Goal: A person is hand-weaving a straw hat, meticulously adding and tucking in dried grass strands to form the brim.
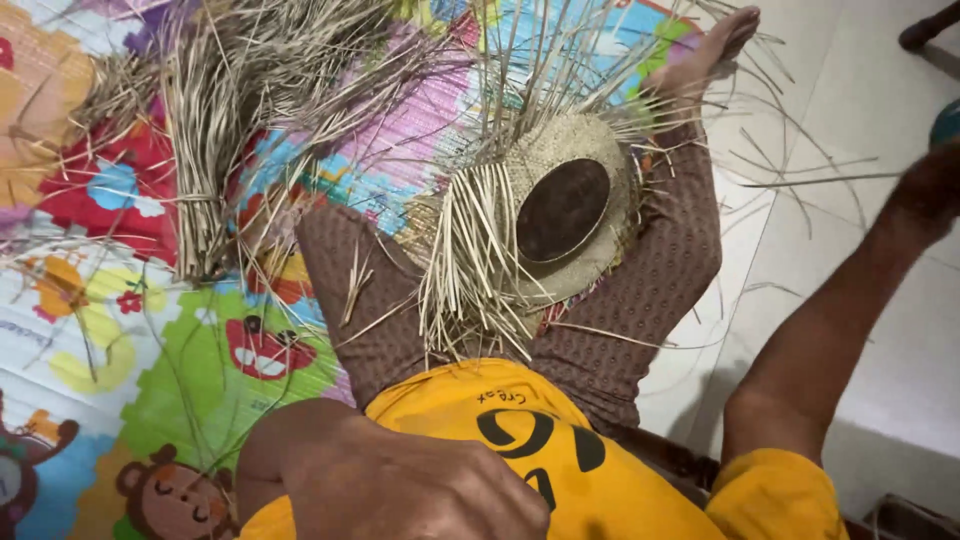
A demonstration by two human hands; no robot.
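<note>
A half-woven straw piece with a dark round form in its middle lies on my lap, on brown patterned trousers. Loose straw ends hang from it toward me and fan out beyond it. My left hand is close under the camera, resting against my yellow shirt, its fingers hidden. My right arm reaches out to the right over the floor; my right hand is blurred at the frame's edge, away from the straw piece.
A bundle of dry straw lies on a colourful cartoon play mat at the left. Pale floor tiles are at the right. My bare foot points away at the top. A dark object sits in the top right corner.
</note>
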